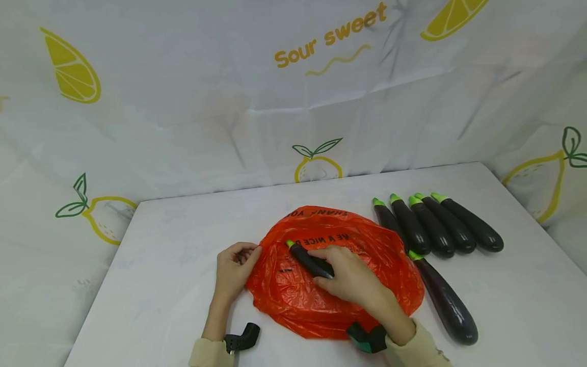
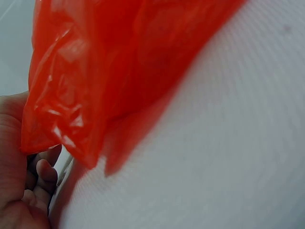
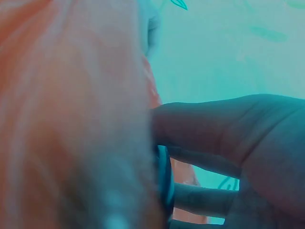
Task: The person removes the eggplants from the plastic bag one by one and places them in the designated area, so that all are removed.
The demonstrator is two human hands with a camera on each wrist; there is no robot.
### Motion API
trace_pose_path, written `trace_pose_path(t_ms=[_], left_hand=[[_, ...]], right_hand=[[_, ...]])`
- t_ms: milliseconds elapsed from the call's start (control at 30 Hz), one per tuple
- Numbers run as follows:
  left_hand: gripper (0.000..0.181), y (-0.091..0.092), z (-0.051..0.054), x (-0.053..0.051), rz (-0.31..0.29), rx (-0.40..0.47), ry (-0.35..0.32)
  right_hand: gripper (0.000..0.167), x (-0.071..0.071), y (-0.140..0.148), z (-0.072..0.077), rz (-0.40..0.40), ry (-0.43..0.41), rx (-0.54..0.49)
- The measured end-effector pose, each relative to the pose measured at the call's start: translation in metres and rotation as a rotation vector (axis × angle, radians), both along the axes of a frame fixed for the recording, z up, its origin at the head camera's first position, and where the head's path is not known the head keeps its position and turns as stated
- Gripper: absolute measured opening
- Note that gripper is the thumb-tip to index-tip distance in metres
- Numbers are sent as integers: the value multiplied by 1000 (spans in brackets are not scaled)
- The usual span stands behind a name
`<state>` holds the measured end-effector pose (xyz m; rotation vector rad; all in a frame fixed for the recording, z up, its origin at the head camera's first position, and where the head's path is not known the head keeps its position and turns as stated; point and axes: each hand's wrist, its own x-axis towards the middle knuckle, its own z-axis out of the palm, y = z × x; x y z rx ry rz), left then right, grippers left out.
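A red plastic bag [image 1: 298,311] lies spread on the table, its crumpled rim forming a wide round mouth. At the bag's left edge my left hand [image 1: 231,270] pinches the plastic between thumb and fingers; the left wrist view shows the red film [image 2: 71,95] beside that hand. My right hand [image 1: 348,272] grips a dark eggplant [image 1: 304,257] within the bag's mouth, its green stem end pointing up and left. In the right wrist view, blurred plastic [image 3: 71,95] hides most of this eggplant [image 3: 166,183]. Whether it touches the bag's bottom I cannot tell.
Several eggplants [image 1: 433,229] lie side by side at the back right, the leftmost partly behind the bag. Another eggplant [image 1: 447,300] lies nearer, along the bag's right edge. A lemon-print white cloth [image 1: 206,127] hangs behind the white table [image 1: 169,285].
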<state>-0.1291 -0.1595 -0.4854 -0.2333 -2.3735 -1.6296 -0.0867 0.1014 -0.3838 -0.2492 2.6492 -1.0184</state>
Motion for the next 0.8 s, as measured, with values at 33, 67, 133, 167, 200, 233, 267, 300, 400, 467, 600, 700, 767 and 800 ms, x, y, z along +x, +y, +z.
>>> trace_pose_path(t_ms=[33,67,133,167,200,233,267,300,400,467,600,700,767,800], left_hand=[[5,0,0,0,-1,0,5],[6,0,0,0,0,-1,8],[7,0,0,1,6,-6,7],[7,0,0,1,8,-8,5],[7,0,0,1,10,-10,2],[8,0,1,1,10,-11,1],[9,0,1,1,11,-12,-2],[8,0,1,0,10,-13,-5],[7,0,2,0,4,-8,-9],[6,0,2,0,0,-6,-10],[8,0,1,0,-5,3,-8],[10,-1,0,0,-7,9,-7],[12,-1,0,0,-9,11,-8],[13,-1,0,0,-9,11,-10]], right_hand=[[52,0,1,1,-1,0,6],[52,1,1,2,0,0,11],[53,1,2,3,9,5,21],[53,2,2,3,14,7,26],[53,2,3,4,15,7,31],[53,2,3,4,18,8,35],[53,2,3,4,18,8,38],[53,2,3,4,17,7,39],[52,2,2,4,12,5,41],[52,1,1,4,11,5,38],[52,2,0,4,15,7,37],[52,2,0,4,21,6,40],[52,2,-1,4,25,0,40],[52,2,-1,4,29,-2,41]])
